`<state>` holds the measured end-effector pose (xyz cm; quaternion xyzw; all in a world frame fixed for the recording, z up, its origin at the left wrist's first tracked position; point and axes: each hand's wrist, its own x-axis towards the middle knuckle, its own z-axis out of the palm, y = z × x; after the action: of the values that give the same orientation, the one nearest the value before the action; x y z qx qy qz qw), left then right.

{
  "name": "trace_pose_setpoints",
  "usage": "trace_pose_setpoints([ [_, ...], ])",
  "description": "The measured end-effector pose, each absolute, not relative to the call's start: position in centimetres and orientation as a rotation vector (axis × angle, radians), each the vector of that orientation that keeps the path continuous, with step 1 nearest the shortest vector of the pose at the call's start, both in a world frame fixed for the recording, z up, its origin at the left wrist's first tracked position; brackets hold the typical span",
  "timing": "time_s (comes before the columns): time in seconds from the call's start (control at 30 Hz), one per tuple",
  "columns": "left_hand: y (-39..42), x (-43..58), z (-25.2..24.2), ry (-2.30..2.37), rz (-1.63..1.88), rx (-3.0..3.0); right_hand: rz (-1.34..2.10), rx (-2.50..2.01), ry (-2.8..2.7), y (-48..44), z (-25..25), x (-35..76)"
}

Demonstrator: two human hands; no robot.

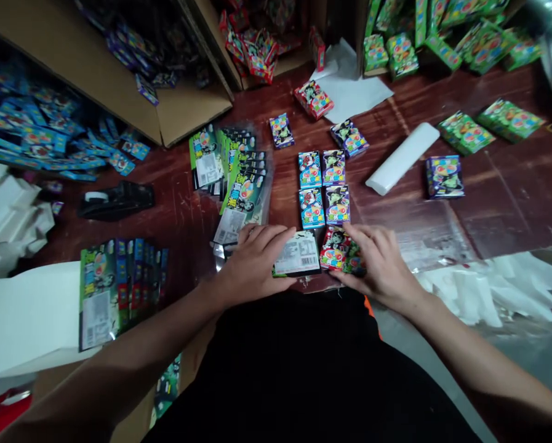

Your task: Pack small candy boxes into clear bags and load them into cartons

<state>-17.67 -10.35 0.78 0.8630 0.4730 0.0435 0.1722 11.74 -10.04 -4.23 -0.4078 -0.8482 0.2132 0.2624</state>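
My left hand point(257, 258) is closed on a flat printed packet point(298, 253) with a white barcode label, thumb along its top edge, at the table's front edge. Just right of it, my right hand point(380, 258) grips a small red candy box point(334, 249) and a green candy box point(354, 259) side by side, thumb above and fingers partly hidden. Directly beyond lie two blue boxes point(311, 208) and two purple boxes point(337, 204) in a two-by-two block. A fan of printed plastic packets point(243, 191) spreads beside my left hand.
Open cartons hold blue boxes point(36, 132), purple boxes point(132, 49), red boxes point(257, 49) and green boxes point(479, 40). A black tape dispenser point(116, 200) stands left, above stacked filled packets point(100, 289). A white roll point(402, 159) and loose boxes point(464, 132) lie right.
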Motion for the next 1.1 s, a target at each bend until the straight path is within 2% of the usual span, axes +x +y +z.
trace_pose_setpoints([
  [0.23,-10.6,-17.9,0.0,1.165,0.131,2.351,0.938,-0.926,-2.441,-10.2,-3.6,10.2],
  [0.53,-10.8,-18.6,-0.6,1.134,0.111,2.312,0.868,-1.029,-2.57,-9.7,-3.0,14.5],
  [0.77,-10.8,-17.2,-0.8,1.108,0.208,2.337,0.875,-0.88,-2.542,-8.6,-3.6,12.5],
  [0.93,-10.7,-16.3,0.1,1.413,0.302,2.293,0.79,-1.079,-2.326,-8.1,-2.4,12.0],
  [1.1,-9.9,-13.4,1.5,1.672,0.591,2.096,1.061,-1.163,-1.977,-8.1,-0.8,10.6],
])
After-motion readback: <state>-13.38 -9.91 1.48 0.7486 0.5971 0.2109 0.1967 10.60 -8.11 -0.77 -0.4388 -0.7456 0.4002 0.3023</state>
